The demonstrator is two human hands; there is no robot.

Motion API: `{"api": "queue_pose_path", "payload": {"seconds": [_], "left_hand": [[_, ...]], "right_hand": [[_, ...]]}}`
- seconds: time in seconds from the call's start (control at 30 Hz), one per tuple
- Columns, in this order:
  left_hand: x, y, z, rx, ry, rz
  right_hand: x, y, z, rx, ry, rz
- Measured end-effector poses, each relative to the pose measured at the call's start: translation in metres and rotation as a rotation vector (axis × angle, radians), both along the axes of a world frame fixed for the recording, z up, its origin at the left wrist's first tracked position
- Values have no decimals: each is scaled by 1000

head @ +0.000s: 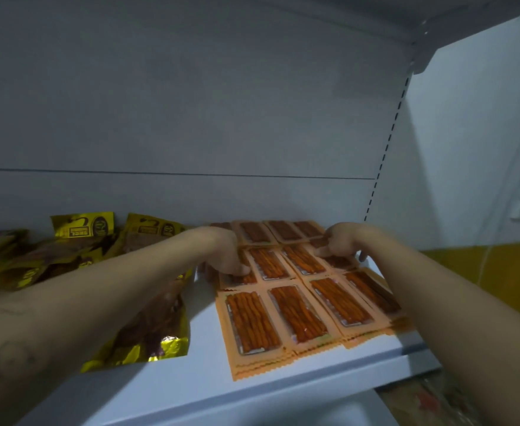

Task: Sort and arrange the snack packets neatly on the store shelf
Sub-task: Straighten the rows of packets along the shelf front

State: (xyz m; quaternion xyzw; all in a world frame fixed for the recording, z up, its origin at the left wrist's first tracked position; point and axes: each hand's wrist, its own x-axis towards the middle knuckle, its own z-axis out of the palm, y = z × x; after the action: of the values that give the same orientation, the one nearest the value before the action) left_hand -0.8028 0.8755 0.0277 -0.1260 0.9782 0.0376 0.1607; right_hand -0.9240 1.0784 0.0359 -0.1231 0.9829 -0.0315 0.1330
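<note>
Orange snack packets (298, 312) with clear windows showing orange sticks lie flat in rows on the white shelf (203, 373), stacked in layers. My left hand (229, 256) grips the left end of the middle row of packets. At that row's right end, my right hand (340, 244) pinches the packets. Gold and brown snack packets (148, 330) lie in a loose heap on the left, partly under my left forearm.
Two gold packets (83, 226) lean upright against the grey back wall. A slotted upright (384, 155) marks the shelf's right end. The shelf above (436, 23) overhangs at top right. A yellow surface (498, 272) lies beyond the right side.
</note>
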Motion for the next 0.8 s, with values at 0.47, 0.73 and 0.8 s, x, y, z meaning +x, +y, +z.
{"api": "queue_pose_path", "payload": {"seconds": [0.47, 0.73, 0.8], "left_hand": [[9, 5, -14, -228, 232, 63], [18, 9, -8, -236, 266, 77], [21, 8, -5, -279, 279, 67]], "right_hand": [[-4, 11, -13, -81, 124, 4], [1, 15, -8, -43, 205, 33], [7, 13, 0, -15, 318, 80]]}}
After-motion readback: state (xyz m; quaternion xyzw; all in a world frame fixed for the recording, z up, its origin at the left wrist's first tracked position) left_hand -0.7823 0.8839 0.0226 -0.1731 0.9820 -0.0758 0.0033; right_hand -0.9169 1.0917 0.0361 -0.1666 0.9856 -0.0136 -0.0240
